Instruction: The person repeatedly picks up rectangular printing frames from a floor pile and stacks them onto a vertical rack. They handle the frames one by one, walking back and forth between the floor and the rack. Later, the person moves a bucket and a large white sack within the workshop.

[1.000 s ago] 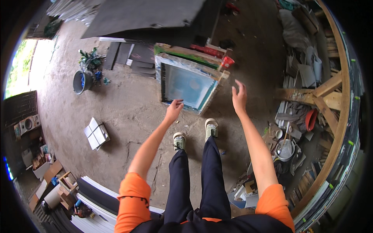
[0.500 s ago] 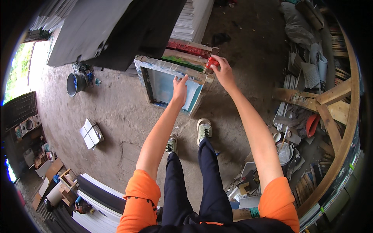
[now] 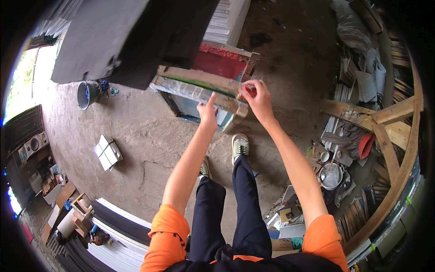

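Paint-stained wooden frames stand upright in a row, leaning on one another. The front one, a screen frame (image 3: 192, 92) with pale mesh and a blue-green edge, tilts towards me. My left hand (image 3: 208, 114) grips its top bar, one finger laid up over the wood. Behind it is a frame with a green-stained edge (image 3: 199, 80), and further back a red-stained screen frame (image 3: 222, 64). My right hand (image 3: 259, 97) is closed in a pinch on a small red object (image 3: 249, 91) at the frames' right corner. My fingers partly cover that object, so its kind is unclear.
A large dark sheet (image 3: 136, 41) overhangs the frames at upper left. White stacked sheets (image 3: 226, 22) stand behind. On the floor at left are a dark bucket (image 3: 87, 95) and a tied white bundle (image 3: 108, 153). Clutter and a wooden brace (image 3: 387, 145) line the right.
The front frames have tipped towards me, opening a gap that shows more of the red frame. My left hand moved slightly with them; my right hand lowered a little with the red object.
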### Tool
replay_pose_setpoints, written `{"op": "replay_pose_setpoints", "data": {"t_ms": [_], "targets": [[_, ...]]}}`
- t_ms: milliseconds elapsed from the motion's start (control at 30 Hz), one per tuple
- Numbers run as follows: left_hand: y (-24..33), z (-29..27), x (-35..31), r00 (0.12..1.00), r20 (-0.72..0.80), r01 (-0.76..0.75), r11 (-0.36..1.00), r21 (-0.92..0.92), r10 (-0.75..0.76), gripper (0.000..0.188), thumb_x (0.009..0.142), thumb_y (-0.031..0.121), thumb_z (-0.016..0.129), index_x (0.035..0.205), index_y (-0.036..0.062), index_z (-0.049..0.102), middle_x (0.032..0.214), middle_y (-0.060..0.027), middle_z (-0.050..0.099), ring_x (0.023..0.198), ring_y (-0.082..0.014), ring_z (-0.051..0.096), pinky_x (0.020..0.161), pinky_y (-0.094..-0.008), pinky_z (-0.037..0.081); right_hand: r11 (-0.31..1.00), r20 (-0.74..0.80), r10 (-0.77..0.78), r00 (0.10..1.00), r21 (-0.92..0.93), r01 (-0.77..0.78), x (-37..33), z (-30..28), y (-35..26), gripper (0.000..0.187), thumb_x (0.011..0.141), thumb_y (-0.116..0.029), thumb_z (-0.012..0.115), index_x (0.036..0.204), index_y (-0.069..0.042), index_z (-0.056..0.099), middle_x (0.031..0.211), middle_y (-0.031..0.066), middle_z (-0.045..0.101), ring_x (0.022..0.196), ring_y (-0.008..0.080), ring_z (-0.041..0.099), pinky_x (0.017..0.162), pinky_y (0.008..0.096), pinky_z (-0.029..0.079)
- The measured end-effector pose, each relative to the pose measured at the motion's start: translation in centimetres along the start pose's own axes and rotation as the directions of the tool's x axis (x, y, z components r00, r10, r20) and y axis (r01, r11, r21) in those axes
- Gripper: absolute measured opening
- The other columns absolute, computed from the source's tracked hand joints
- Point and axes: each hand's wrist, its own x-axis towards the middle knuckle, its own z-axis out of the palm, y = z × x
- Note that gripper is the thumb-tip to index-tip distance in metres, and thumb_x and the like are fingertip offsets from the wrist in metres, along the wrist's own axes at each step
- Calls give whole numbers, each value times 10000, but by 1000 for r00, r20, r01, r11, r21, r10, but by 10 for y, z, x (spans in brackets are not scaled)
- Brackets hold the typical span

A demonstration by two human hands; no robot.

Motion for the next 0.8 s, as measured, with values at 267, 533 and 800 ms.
{"op": "replay_pose_setpoints", "data": {"t_ms": [267, 533, 800], "targets": [[-15, -114, -65, 990, 139, -29, 996, 83, 18, 550, 766, 279, 636, 1124, -46, 375, 970, -67, 470, 865, -122, 451, 757, -255, 397, 857, 302, -24, 953, -484, 176, -84, 34, -68, 456, 675, -43, 597, 1103, -31, 442, 1042, 144, 443, 895, 287, 484, 741, 374, 422], [-3, -171, -96, 995, 99, -21, 998, 59, 15, 716, 753, 254, 652, 1214, 67, 137, 1119, -166, 380, 919, -209, 490, 743, -328, 495, 590, 505, 79, 860, -719, 368, -118, 95, -83, 623, 731, -227, 624, 1246, -42, 328, 969, 148, 537, 896, 281, 516, 833, 424, 360], [4, -211, -78, 959, 258, -132, 990, 46, 116, 574, 762, 217, 647, 1140, 17, 264, 1113, -126, 450, 1002, -214, 506, 748, -330, 480, 796, 592, 103, 799, -531, 290, -130, 136, -82, 489, 744, -123, 593, 1156, -35, 344, 1039, 201, 506, 960, 365, 500, 817, 412, 423]]}}
